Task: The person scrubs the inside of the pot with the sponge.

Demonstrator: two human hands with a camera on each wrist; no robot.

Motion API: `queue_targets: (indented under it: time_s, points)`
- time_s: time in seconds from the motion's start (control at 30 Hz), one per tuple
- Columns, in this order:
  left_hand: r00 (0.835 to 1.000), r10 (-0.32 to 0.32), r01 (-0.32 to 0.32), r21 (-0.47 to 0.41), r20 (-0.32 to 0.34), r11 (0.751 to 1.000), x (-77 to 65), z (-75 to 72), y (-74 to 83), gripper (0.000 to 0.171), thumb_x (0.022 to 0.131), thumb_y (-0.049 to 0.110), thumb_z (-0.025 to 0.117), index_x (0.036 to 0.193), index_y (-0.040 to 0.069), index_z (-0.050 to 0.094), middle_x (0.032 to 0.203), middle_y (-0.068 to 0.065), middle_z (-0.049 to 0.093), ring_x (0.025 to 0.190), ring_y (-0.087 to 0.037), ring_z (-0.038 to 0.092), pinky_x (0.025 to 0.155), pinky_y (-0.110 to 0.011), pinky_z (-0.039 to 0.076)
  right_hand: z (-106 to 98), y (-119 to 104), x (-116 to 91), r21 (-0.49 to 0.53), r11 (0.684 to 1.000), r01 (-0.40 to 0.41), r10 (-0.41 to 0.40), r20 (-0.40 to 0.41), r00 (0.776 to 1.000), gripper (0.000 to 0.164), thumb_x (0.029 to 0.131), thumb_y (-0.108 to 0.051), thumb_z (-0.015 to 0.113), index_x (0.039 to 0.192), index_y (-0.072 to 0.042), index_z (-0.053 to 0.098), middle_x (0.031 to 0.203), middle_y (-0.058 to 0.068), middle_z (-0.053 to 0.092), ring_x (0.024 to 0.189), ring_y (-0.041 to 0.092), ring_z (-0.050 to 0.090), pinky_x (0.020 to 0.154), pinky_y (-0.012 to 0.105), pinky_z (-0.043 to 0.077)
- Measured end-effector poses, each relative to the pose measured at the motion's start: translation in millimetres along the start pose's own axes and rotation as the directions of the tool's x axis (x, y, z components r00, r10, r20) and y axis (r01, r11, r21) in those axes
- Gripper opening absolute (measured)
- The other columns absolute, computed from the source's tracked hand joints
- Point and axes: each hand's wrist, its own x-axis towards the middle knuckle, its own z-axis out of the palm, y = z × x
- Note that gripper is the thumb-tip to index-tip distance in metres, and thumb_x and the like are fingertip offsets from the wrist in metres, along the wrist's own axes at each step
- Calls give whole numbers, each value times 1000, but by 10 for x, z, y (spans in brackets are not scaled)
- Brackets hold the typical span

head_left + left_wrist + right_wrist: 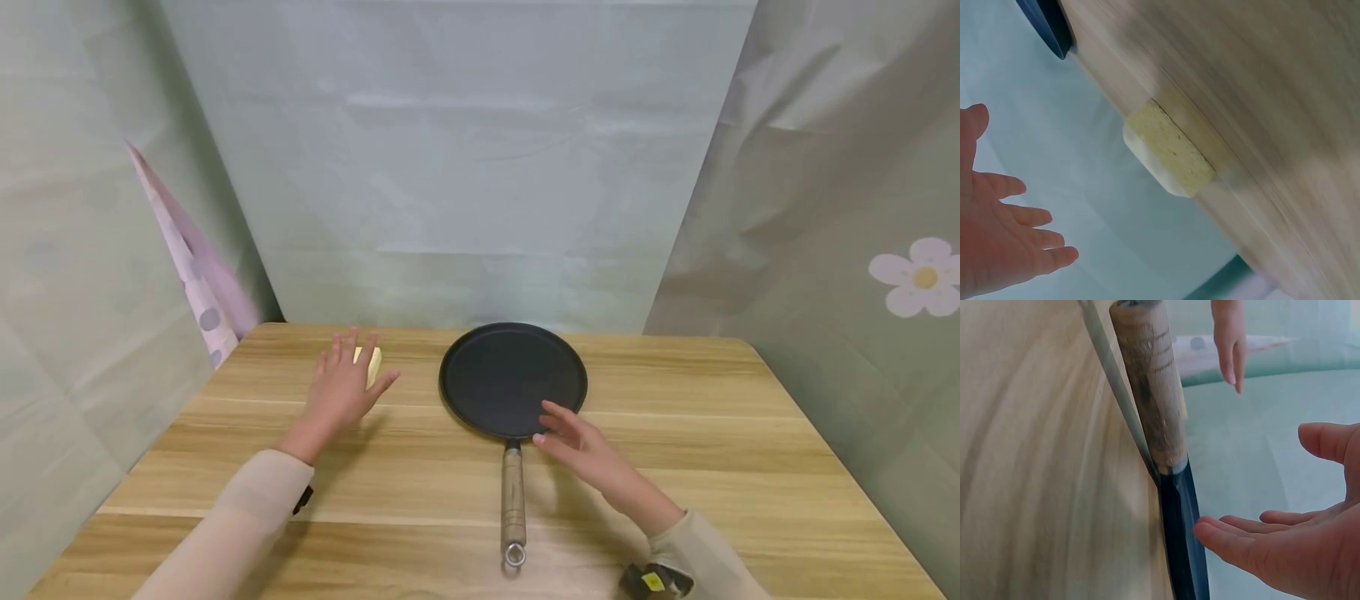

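Observation:
A flat black pan [513, 379] lies on the wooden table, its wooden handle [513, 500] pointing toward me. My right hand [581, 450] hovers over the pan's near right rim, fingers loosely extended, holding nothing. My left hand [345, 387] is spread above a pale yellow sponge [375, 365] near the table's far left and partly hides it in the head view. In the left wrist view the sponge [1171, 150] shows a yellow porous face and a whitish side, with a gap between it and the left hand [1007, 225].
The wooden table [675, 467] has rounded far corners. Pale cloth curtains [480, 150] hang behind it and on both sides, the right one bearing a flower print [924, 277]. A metal ring [514, 554] ends the pan handle.

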Motion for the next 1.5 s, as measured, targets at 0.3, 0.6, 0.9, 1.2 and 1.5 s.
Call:
queue_targets:
  time_s: [0.3,0.6,0.9,1.2,1.5]
  points:
    - [1000,9,-9,-14,-3,1000,95,-7,-168,78,98,47,49,151,-3,21,152,-34,15,139,-53,10,109,-66,13,25,69,3,141,989,-42,33,63,997,71,95,-28,62,148,4,26,144,29,39,125,37,49,102,47,42]
    - [999,-1,4,-80,32,997,169,63,-367,76,99,45,49,150,-4,22,149,-36,20,136,-55,17,104,-71,18,113,136,-18,314,940,-134,102,116,988,77,92,-23,67,147,8,23,142,34,37,122,38,52,99,46,45]
    - [997,-17,24,-90,79,996,245,178,-532,75,99,45,47,147,-9,24,145,-39,26,133,-57,22,102,-71,22,189,201,-29,415,893,-174,127,140,982,79,90,-18,67,146,12,20,145,36,31,118,35,55,98,46,46]
    - [991,-16,26,-80,133,996,278,305,-588,73,99,35,51,145,-14,23,144,-42,25,130,-60,25,104,-67,25,257,212,-56,428,887,-170,124,134,983,77,88,-11,69,144,15,22,130,28,48,102,22,62,95,45,49]
    - [985,-46,62,-96,167,993,264,373,-592,71,99,31,51,145,-14,21,143,-44,21,130,-61,23,104,-66,26,327,233,-62,385,904,-185,151,117,982,72,88,-5,67,143,16,25,114,19,59,94,18,63,89,43,52]
